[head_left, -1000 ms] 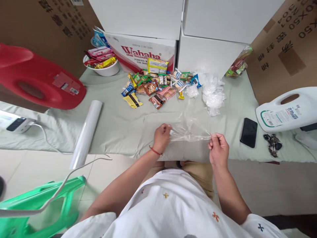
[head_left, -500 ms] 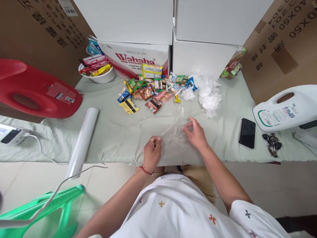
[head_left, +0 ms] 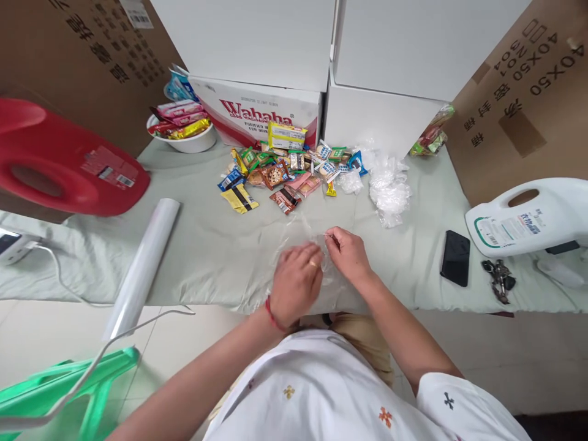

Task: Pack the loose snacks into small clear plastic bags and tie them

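Observation:
A clear, thin plastic bag (head_left: 301, 230) lies spread near the front edge of the cloth-covered table, hard to make out against the pale green cloth. My right hand (head_left: 348, 252) is closed, pinching the bag's edge between thumb and forefinger. Back upward, my left hand (head_left: 297, 283) bends its fingers over the bag, close to the right hand; its fingertips are partly hidden and a little blurred. Beyond both hands lies a pile of small wrapped snacks (head_left: 275, 174), with crumpled clear plastic bags (head_left: 389, 190) to its right.
At left are a white bowl of snacks (head_left: 195, 143), a red jug (head_left: 68, 159) and a white roll (head_left: 144, 263) overhanging the edge. A phone (head_left: 456, 258), keys (head_left: 500, 282) and a white detergent jug (head_left: 528, 214) lie right. Boxes (head_left: 261, 110) stand behind. A green stool (head_left: 87, 392) is below.
My left hand has turned back-up and moved right over the bag. My right hand has shifted slightly left and drawn its fingers together. The bag is bunched closer between them.

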The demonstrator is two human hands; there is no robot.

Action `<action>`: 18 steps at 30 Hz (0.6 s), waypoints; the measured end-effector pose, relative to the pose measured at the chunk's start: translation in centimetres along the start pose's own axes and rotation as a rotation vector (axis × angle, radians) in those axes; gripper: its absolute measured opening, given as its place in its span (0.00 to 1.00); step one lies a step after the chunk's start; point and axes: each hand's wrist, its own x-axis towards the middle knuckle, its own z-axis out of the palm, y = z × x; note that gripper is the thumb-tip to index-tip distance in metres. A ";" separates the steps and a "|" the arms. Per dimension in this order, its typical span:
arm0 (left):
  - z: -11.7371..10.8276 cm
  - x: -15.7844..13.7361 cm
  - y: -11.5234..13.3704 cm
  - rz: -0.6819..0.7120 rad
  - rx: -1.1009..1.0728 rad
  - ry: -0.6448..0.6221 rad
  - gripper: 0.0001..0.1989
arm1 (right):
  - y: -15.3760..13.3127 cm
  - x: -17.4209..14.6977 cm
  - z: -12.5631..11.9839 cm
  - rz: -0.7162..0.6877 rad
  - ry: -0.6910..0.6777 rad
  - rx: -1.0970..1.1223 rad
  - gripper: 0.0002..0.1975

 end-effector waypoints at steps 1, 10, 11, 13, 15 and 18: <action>1.3 0.4 -1.3 -0.092 0.061 -0.045 0.17 | 0.6 -0.2 -0.2 0.043 -0.001 0.032 0.11; 4.1 -2.0 -9.2 -0.154 0.175 -0.244 0.27 | 11.3 -3.6 -6.0 0.445 0.069 -0.187 0.14; 4.0 -2.1 -9.1 -0.160 0.173 -0.235 0.27 | 11.3 -3.6 -6.8 0.430 0.107 -0.273 0.14; 4.1 -2.1 -8.7 -0.177 0.167 -0.211 0.26 | 10.0 -3.3 -8.1 0.326 0.268 -0.413 0.14; 4.4 -2.1 -8.6 -0.186 0.155 -0.190 0.26 | 7.6 -2.7 -8.3 0.153 0.392 -0.452 0.15; 4.2 -2.3 -8.7 -0.215 0.136 -0.087 0.24 | 4.4 -2.0 -6.2 -0.107 0.192 -0.398 0.14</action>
